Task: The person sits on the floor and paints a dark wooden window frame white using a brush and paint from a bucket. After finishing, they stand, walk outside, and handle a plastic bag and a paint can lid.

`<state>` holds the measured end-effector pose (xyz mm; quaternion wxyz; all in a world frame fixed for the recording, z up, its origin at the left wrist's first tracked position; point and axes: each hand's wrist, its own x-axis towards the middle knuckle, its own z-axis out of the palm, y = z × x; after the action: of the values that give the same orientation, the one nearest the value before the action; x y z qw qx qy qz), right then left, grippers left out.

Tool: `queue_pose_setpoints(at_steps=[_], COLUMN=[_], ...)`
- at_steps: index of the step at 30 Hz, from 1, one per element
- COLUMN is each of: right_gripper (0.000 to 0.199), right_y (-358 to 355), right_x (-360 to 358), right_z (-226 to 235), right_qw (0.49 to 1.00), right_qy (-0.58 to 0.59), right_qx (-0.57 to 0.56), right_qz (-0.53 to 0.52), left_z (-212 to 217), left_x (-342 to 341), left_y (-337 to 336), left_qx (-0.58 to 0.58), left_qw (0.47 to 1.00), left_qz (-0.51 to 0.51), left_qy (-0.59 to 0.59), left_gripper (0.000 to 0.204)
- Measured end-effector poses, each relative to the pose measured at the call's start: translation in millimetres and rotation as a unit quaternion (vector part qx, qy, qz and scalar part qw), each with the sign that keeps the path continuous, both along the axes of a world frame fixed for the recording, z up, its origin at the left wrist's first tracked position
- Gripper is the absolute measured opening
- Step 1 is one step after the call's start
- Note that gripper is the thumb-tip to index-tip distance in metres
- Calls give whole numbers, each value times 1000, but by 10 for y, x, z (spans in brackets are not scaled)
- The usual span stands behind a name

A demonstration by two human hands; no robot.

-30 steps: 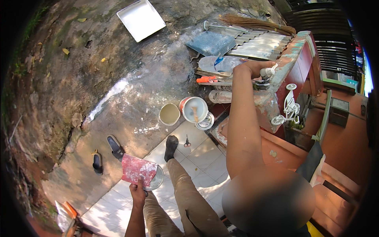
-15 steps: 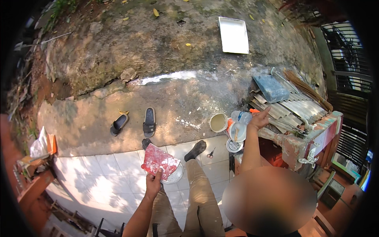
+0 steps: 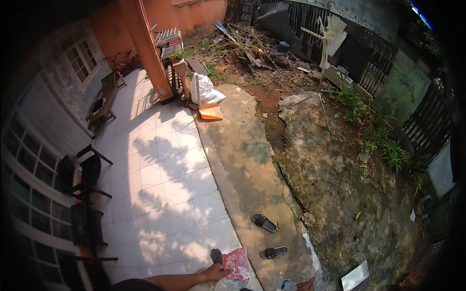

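Near the bottom edge, my left hand (image 3: 216,272) grips a red sheet (image 3: 236,263) smeared with white, its fingers closed on the sheet's near side. Below the sheet, the pale rim of a round container (image 3: 235,283) shows beside my leg. My right hand (image 3: 306,285) is cut off by the lower edge, so its grip cannot be made out. Next to it is a clear plastic bottle (image 3: 286,285) with a blue part; whether the hand touches it is unclear. One dark-socked foot (image 3: 216,255) rests on the tiles.
Two black slippers (image 3: 273,253) lie on the concrete beside the white tiles (image 3: 179,213). Right of them is a white tray (image 3: 355,276). Farther off are an orange dustpan (image 3: 211,111), a white sack (image 3: 205,89) and an orange pillar (image 3: 145,53). Dark chairs (image 3: 87,218) line the left wall.
The view has swung left, bringing the tiled porch and yard into sight. My left hand still holds the red sheet. My right hand now appears only at the lower edge.
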<state>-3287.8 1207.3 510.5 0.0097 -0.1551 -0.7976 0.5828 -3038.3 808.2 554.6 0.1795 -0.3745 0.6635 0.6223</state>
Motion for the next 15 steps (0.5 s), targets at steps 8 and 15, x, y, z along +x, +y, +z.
queue_pose_setpoints(at_steps=[8, 15], right_gripper=[39, 45], right_y=[-3334, -6601], right_x=[-394, -787], right_z=[1351, 1600], right_qw=[946, 898], right_qy=[23, 11], right_qx=[192, 200], right_qz=[259, 391], left_z=[772, 644], left_x=[1348, 3651], left_y=[-3850, -5697], left_qx=[-290, -302], left_qw=[936, 762], left_qz=[181, 569], left_qy=[85, -68], left_gripper=[40, 35])
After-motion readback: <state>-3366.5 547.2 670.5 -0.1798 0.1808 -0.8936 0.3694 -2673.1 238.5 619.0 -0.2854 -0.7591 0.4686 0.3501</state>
